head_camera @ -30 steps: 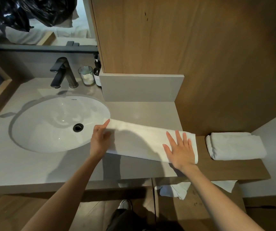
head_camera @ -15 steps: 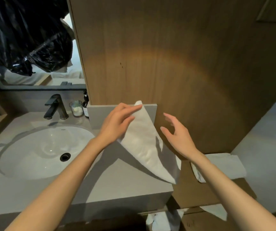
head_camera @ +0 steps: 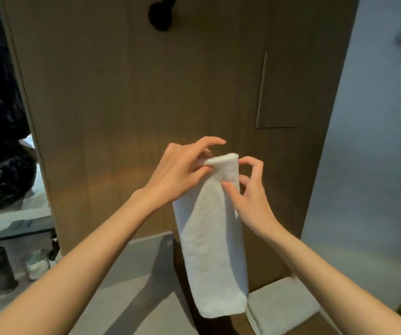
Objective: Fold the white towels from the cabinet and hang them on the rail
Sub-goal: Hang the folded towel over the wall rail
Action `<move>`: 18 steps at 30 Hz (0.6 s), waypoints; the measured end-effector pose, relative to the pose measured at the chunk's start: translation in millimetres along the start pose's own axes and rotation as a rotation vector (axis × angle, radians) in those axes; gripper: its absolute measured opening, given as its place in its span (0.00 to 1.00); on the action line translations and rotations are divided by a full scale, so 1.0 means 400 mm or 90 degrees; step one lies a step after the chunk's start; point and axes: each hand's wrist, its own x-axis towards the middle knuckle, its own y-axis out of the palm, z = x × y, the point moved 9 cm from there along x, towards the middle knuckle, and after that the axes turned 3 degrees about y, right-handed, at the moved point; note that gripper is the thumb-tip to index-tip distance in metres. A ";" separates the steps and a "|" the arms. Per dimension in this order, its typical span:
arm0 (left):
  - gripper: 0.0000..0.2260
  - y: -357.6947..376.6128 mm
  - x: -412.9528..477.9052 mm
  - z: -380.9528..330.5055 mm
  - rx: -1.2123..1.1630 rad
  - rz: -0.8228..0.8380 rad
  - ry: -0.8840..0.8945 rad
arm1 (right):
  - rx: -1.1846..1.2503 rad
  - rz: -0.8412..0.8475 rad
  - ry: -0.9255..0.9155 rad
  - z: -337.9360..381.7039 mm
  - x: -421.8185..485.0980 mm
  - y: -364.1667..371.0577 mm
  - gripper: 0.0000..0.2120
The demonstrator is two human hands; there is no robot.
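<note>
Towel (head_camera: 211,250) raised off counter (head_camera: 131,274), hangs upright | hands: left hand (head_camera: 177,175), right hand (head_camera: 250,197) pinch its top

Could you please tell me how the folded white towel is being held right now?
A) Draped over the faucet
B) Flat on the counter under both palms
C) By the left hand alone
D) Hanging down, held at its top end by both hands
D: the left hand and the right hand both pinch the top of the folded white towel, which hangs down before the wooden panel.
</note>
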 end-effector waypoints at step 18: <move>0.29 0.139 0.532 -0.056 -0.621 0.002 -0.132 | -0.148 -0.388 -0.166 0.375 0.331 -0.562 0.18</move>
